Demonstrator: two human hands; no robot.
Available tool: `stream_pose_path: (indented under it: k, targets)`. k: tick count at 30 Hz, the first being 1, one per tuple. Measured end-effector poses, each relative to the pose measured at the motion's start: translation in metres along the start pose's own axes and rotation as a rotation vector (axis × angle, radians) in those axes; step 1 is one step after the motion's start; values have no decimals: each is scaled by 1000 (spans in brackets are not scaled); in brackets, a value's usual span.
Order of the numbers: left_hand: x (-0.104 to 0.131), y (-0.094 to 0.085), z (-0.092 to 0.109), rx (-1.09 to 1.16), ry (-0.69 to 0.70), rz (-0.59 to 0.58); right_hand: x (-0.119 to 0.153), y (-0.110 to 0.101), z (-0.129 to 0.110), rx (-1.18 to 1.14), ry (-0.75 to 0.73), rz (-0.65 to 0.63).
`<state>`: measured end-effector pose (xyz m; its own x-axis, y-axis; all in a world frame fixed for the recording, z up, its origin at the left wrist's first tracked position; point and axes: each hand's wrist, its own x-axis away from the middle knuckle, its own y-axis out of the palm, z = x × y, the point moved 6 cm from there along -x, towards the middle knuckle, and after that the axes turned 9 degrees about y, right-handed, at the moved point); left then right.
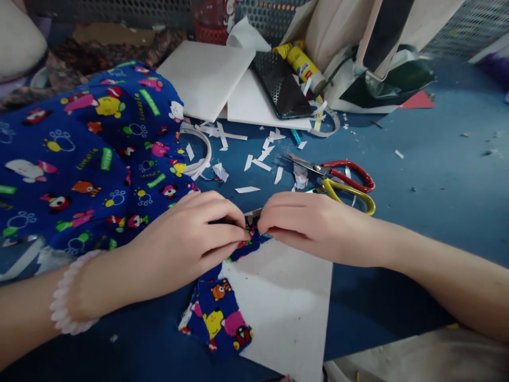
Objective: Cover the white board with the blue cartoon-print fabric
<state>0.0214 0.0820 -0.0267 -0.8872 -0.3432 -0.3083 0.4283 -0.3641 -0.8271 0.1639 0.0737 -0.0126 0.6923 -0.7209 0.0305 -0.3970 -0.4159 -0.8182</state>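
My left hand (199,228), with a pale beaded bracelet (75,292) on its wrist, pinches a strip of blue printed fabric (222,318) near the top edge of a white board (286,297). Part of the strip hangs down along the board's left side. My right hand (306,223) is closed at the same edge, its fingertips beside the left ones at the fabric; exactly what they grip is hidden. Just beyond the right hand lie scissors (322,170) with one red and one yellow handle.
A large piece of blue printed cloth (107,148) spreads at left. White paper scraps (260,164) litter the table (429,212). Behind are white boards (207,74), a dark phone (282,90), a yellow glue stick (304,66), a tape roll (204,148) and a propped phone (385,40).
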Motion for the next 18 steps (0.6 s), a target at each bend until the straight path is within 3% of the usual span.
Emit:
stream_pose_path:
  k: [11,18]
  targets:
    - [-2,-1,10,-86,88,9,-1,1,-1,12,-5,34]
    - [-1,3,12,-99,99,2,1,6,-4,212,-11,51]
